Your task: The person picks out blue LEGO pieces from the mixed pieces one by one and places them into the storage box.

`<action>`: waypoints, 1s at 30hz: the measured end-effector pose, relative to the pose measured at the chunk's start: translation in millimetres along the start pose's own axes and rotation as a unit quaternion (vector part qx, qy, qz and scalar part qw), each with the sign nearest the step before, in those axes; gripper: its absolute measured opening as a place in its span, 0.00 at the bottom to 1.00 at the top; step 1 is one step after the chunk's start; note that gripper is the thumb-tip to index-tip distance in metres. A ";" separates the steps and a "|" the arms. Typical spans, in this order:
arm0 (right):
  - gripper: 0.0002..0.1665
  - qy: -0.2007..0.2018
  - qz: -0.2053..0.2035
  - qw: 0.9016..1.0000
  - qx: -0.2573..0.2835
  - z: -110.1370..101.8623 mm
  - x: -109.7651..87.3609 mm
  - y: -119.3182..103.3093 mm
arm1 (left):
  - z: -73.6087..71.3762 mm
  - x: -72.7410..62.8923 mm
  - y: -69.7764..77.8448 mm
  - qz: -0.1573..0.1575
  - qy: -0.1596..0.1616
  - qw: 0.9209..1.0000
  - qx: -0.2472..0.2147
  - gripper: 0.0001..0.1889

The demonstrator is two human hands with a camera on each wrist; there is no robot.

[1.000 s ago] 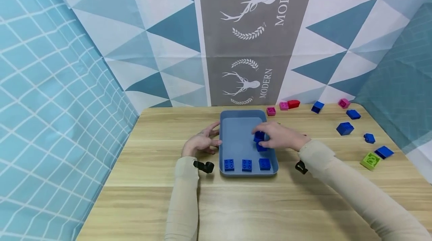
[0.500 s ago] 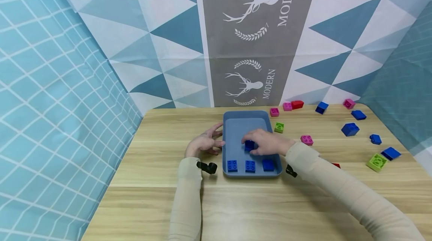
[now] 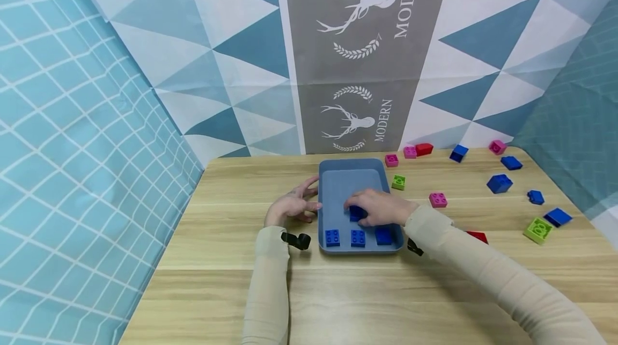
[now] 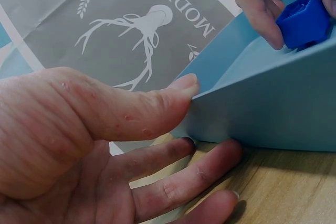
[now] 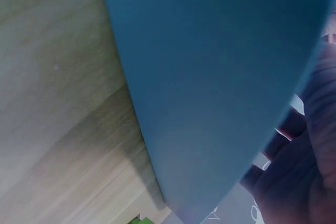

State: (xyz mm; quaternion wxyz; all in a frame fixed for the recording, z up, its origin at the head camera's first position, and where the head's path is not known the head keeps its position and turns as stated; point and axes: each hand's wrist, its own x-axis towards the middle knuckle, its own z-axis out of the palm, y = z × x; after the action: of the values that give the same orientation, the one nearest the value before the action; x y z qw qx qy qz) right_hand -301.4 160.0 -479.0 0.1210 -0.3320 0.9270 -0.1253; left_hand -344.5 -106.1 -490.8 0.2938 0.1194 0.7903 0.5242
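A blue-grey tray (image 3: pixel 338 181) lies on the wooden table. Three blue bricks sit along its near end: a left one (image 3: pixel 332 237), a middle one (image 3: pixel 358 238) and a right one (image 3: pixel 383 236). My right hand (image 3: pixel 381 207) reaches over the tray's right side and pinches another blue brick (image 4: pixel 304 22) near the tray's middle, partly hidden by the fingers. My left hand (image 3: pixel 292 205) is at the tray's left wall, fingers spread, thumb touching the rim in the left wrist view. The right wrist view shows mostly the tray's outer wall (image 5: pixel 210 77).
Right of the tray lie loose bricks: a small green one (image 3: pixel 398 182), a pink one (image 3: pixel 438 200), a red one (image 3: pixel 477 236) beside the right sleeve, and a larger green one (image 3: pixel 538 230). Several blue, pink and red bricks lie farther back and right. A patterned cloth hangs behind.
Over the last second my right hand has shifted left inside the tray with the blue brick, then stayed almost in place. My left hand keeps its spot at the tray's left wall.
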 end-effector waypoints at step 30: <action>0.29 0.140 0.132 0.981 -0.008 -51.5 -114.6 72.0 | 0.4 1.6 -1.6 0.005 -0.001 1.000 -0.003 0.47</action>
State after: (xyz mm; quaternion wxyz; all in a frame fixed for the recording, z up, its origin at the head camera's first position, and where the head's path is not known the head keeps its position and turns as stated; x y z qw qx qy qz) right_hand -273.4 295.7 -436.9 0.0031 -0.1874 0.9714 -0.1455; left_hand -345.3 -105.7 -492.9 0.2920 0.1227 0.7880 0.5279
